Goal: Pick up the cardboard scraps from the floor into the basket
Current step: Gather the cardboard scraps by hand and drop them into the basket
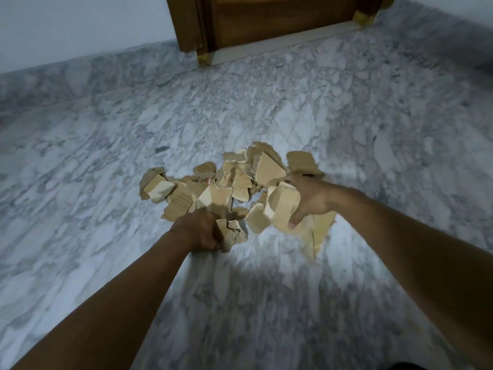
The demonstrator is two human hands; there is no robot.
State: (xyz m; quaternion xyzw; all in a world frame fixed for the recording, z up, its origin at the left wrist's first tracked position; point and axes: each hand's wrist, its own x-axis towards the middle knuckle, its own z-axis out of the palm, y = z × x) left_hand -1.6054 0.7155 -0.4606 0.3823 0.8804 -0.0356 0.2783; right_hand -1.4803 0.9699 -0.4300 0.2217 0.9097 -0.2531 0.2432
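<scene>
A heap of torn tan cardboard scraps [213, 182] lies on the grey marble floor [106, 145] in the middle of the head view. My left hand [198, 232] is at the near edge of the heap and grips a few scraps [232, 233]. My right hand [309, 201] is at the heap's right side, fingers curled round a thick bundle of scraps [282, 206], with more pieces hanging below it [317, 236]. No basket is in view.
A brown wooden door [266, 20] with its frame stands at the far end of the floor. A pale wall [80, 25] runs along the left. A small dark speck [160, 149] lies on the floor beyond the heap.
</scene>
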